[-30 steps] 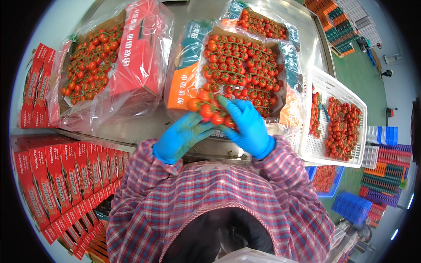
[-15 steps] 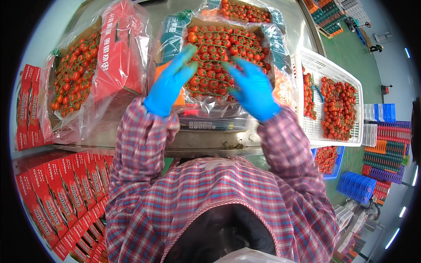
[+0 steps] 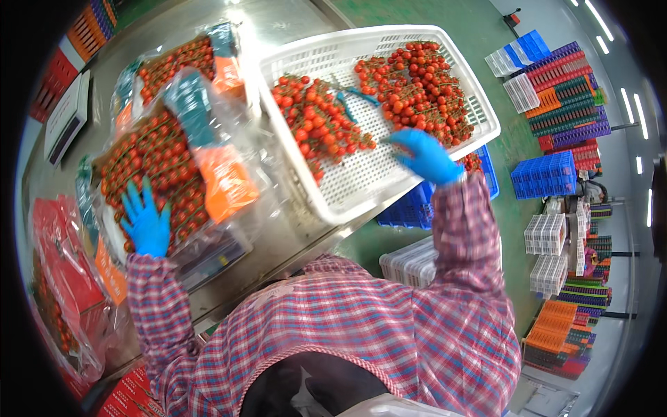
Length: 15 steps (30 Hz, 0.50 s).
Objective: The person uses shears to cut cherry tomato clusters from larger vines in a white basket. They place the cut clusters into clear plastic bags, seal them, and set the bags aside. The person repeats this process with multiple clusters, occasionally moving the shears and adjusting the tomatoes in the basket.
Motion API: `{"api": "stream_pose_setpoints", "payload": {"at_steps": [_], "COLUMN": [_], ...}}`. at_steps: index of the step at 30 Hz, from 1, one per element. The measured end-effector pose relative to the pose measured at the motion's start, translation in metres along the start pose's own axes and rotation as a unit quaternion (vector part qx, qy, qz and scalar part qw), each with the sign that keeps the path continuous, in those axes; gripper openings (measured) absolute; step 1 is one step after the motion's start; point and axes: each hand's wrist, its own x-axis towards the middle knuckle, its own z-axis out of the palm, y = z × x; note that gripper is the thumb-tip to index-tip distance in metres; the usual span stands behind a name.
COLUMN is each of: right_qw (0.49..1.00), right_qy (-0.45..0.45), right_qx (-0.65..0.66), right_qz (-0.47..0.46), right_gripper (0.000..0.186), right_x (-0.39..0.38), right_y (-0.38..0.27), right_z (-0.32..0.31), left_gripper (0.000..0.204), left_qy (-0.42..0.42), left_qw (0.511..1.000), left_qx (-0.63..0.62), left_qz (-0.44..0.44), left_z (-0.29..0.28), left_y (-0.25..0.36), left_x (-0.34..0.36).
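My left hand (image 3: 147,219), in a blue glove, lies with spread fingers on the vine cherry tomatoes (image 3: 156,149) packed in an open box lined with clear plastic. The box has teal and orange flaps (image 3: 229,184). At the right, my gloved right hand (image 3: 425,158) hovers over the near edge of a white plastic crate (image 3: 316,62), fingers stretched out and slightly blurred, with nothing seen in them. Two heaps lie in the crate: loose vine tomatoes (image 3: 316,118) at left and a larger pile of vine tomatoes (image 3: 420,94) at right. A slim blue tool (image 3: 363,96) rests between them.
Behind the filled box stands another tomato box (image 3: 177,69). A red box in plastic (image 3: 66,250) is at the left, and a white scale (image 3: 67,118) at the far left. Blue crates (image 3: 410,208) and white crates (image 3: 410,263) stand below the table edge.
My view has turned to the right. My right hand has left the box and moved over the white crate; my left hand now lies flat on the packed tomatoes.
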Motion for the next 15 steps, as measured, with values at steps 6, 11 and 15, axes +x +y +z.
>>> {"api": "stream_pose_setpoints", "payload": {"at_steps": [6,11,15], "right_qw": [0.9,0.963,0.921], "right_qy": [-0.185,-0.197,0.012], "right_qx": [-0.394,-0.184,0.364], "right_qz": [-0.008,0.033,0.137], "right_gripper": [0.063,0.061,0.053], "right_x": [0.12,0.141,0.073], "right_y": [0.17,0.229,0.261], "right_z": [-0.023,-0.039,-0.085], "left_gripper": [0.067,0.051,0.04], "left_qy": [-0.004,0.01,-0.057], "left_qw": [0.991,0.869,0.751], "left_qx": [-0.129,-0.382,-0.402], "left_qz": [0.028,0.313,0.521], "left_z": [-0.099,-0.152,-0.124], "left_y": [0.055,0.238,0.432], "left_x": [0.018,0.035,0.083]}}
